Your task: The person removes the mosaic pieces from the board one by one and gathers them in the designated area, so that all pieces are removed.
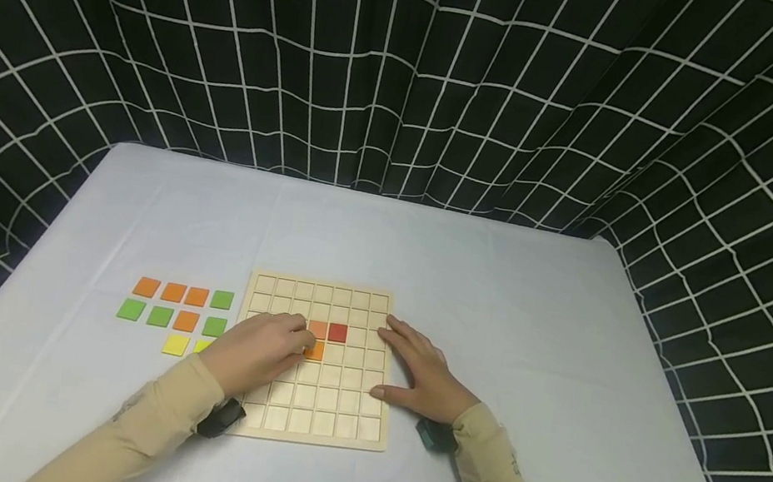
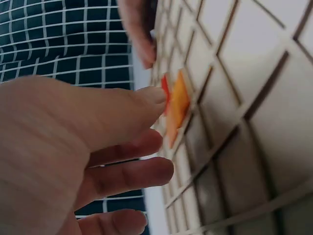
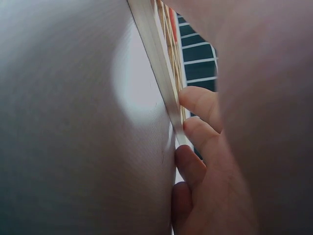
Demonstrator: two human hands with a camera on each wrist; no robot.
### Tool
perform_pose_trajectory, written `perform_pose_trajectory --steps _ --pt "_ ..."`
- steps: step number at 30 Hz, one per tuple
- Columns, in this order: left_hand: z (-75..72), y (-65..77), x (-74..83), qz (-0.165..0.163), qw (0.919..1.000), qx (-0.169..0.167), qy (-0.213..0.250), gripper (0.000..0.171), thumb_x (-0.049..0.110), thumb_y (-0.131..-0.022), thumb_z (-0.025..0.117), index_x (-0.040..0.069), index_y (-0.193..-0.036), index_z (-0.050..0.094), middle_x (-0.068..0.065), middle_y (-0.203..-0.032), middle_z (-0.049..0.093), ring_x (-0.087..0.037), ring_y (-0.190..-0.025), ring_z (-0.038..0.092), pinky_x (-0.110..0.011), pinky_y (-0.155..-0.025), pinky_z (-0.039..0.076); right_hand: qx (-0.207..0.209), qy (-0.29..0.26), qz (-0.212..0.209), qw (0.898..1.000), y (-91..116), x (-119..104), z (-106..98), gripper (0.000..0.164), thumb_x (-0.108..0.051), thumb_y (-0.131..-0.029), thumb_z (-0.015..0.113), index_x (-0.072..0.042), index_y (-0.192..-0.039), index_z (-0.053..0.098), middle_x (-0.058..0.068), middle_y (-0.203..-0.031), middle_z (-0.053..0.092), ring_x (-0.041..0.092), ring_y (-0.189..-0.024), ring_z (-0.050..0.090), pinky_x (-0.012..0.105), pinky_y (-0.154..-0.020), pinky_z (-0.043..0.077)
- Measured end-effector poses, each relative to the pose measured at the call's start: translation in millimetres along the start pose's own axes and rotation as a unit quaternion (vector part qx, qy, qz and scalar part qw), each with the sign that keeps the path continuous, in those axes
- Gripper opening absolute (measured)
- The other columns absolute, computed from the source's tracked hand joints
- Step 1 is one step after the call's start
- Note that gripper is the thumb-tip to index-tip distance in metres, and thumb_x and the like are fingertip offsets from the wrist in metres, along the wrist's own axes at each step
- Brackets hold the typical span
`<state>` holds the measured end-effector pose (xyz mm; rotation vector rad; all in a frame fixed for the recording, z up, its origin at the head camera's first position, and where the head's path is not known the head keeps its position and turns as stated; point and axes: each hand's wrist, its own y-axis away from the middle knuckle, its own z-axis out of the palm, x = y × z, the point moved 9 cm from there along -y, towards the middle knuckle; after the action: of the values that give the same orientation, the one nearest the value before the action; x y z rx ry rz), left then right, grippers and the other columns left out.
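A square wooden grid board [image 1: 335, 422] lies on the table. Three tiles sit together near its middle: a red tile [image 1: 337, 333], a light orange tile [image 1: 318, 329] and an orange tile [image 1: 314, 350]. Over the board's left half, my left hand [image 1: 266, 348] has its fingertips right beside the two orange tiles. In the left wrist view its thumb [image 2: 142, 100] overlaps the tiles, and the other fingers are loosely bent, with nothing between them. My right hand [image 1: 422, 373] rests at the board's right edge, fingers spread, some fingertips on the rim [image 3: 164, 81].
Left of the board, several loose tiles lie in rough rows: orange tiles [image 1: 173, 292], green tiles [image 1: 159, 316] and yellow tiles [image 1: 176, 344]. My left forearm partly hides the lower row. A white cloth [image 1: 533, 323] covers the table, and a black curtain with white grid lines [image 1: 354, 59] hangs behind.
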<state>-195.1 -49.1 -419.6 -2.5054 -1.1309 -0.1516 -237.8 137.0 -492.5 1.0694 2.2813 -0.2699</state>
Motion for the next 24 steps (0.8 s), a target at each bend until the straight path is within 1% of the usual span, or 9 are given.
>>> perform_pose_trajectory --steps 4,7,12,17,20,24 --pt "13.3 -3.7 -2.7 -0.005 0.9999 -0.014 -0.005 0.013 0.011 -0.084 0.073 0.011 -0.095 0.068 0.004 -0.085 0.056 -0.011 -0.072 0.054 -0.028 -0.07 0.051 0.0 -0.003 0.0 1.0 0 -1 -1 0.084 -0.051 -0.082 0.07 -0.02 -0.149 0.031 0.0 -0.159 0.016 0.028 -0.146 0.017 0.06 -0.11 0.021" --pt "19.1 -5.1 -3.9 -0.009 0.9997 -0.02 -0.009 0.013 0.012 -0.084 0.073 0.012 -0.097 0.068 0.004 -0.085 0.055 -0.011 -0.071 0.052 -0.028 -0.07 0.051 -0.001 -0.003 0.001 1.0 0 -2 -1 0.084 -0.05 -0.082 0.07 -0.02 -0.149 0.031 0.0 -0.159 0.016 0.028 -0.146 0.017 0.059 -0.11 0.021" --pt "22.7 -7.2 -4.3 -0.016 0.9994 -0.03 -0.008 0.014 0.013 -0.085 0.072 0.012 -0.099 0.068 0.004 -0.086 0.053 -0.01 -0.07 0.051 -0.027 -0.069 0.05 0.004 -0.005 -0.002 1.0 0 -3 -3 0.085 -0.05 -0.081 0.071 -0.019 -0.149 0.031 0.0 -0.159 0.017 0.028 -0.146 0.017 0.06 -0.11 0.021" --pt "26.2 -7.5 -6.3 -0.037 0.9979 -0.047 0.025 0.018 0.009 -0.086 0.07 0.009 -0.104 0.067 0.002 -0.09 0.052 -0.009 -0.067 0.05 -0.023 -0.063 0.05 0.01 0.003 -0.014 1.0 0 -1 -2 0.085 -0.053 -0.082 0.07 -0.02 -0.149 0.031 -0.001 -0.159 0.017 0.029 -0.145 0.019 0.06 -0.109 0.023" --pt "27.8 -7.9 -7.7 -0.051 0.9966 -0.052 0.039 0.025 0.007 -0.084 0.071 0.008 -0.109 0.065 0.002 -0.09 0.049 -0.007 -0.065 0.047 -0.02 -0.06 0.047 0.012 0.005 -0.019 1.0 0 0 -1 0.085 -0.054 -0.081 0.069 -0.021 -0.149 0.03 -0.001 -0.159 0.017 0.028 -0.144 0.02 0.06 -0.109 0.024" --pt "27.7 -9.5 -6.9 -0.046 0.9968 -0.049 0.042 0.029 0.006 -0.086 0.069 0.011 -0.114 0.064 0.002 -0.088 0.046 -0.007 -0.063 0.044 -0.019 -0.057 0.043 0.016 0.002 -0.023 1.0 0 0 -1 0.084 -0.054 -0.082 0.069 -0.02 -0.149 0.031 -0.001 -0.159 0.017 0.029 -0.144 0.02 0.061 -0.108 0.024"
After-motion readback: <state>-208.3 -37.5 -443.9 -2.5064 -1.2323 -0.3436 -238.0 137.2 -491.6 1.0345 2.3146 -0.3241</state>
